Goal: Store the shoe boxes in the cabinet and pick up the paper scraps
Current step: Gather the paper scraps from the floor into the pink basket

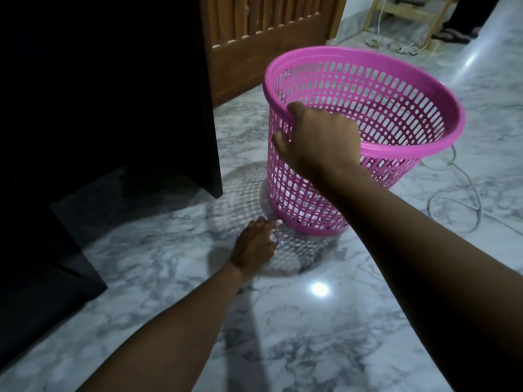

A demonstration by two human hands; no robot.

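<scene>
While the right hand (322,137) gripped the rim of a tilted pink mesh wastebasket (396,114), the left hand (254,244) closed on a white paper scrap (274,237) on the marble floor (311,335) beside its base. Lifting the scrap cleanly over the rim seemed best.

Right hand (319,137) reaching forward from the lower right on a bare, outstretched forearm, knuckles up, fingers hooked over the near rim of the pink basket (396,108) in a closed grip, thumb pressed against the outer wall. Left hand (254,244) stretched low to the floor on a nearly straight bare arm from the lower left, palm down, fingertips curled around a small white paper scrap (274,237) just beside the basket's base. Both wrists roughly in line with their forearms, the right held well above the left.
</scene>
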